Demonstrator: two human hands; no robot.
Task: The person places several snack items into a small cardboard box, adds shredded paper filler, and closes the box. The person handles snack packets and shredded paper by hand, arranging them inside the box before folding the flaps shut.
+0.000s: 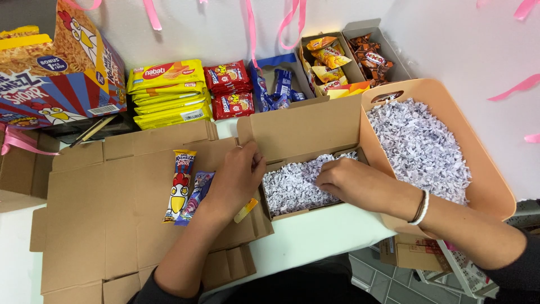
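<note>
Resting in shredded white paper (289, 186) inside 1 small cardboard box (304, 132) at table centre, the right hand (343, 179) presses down, fingers loosely curled, grasping nothing visible. Left hand (239, 174) clasps that box's left wall. Adjacent: 1 peach tub (495, 191) of shreds, 2 snack sticks (185, 188) on flattened cardboard (95, 225).

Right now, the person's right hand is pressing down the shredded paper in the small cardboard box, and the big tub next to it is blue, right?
Not quite. The head view shows the big tub is peach-orange, not blue. The rest holds: the right hand rests on the shredded paper in the small cardboard box.
</note>
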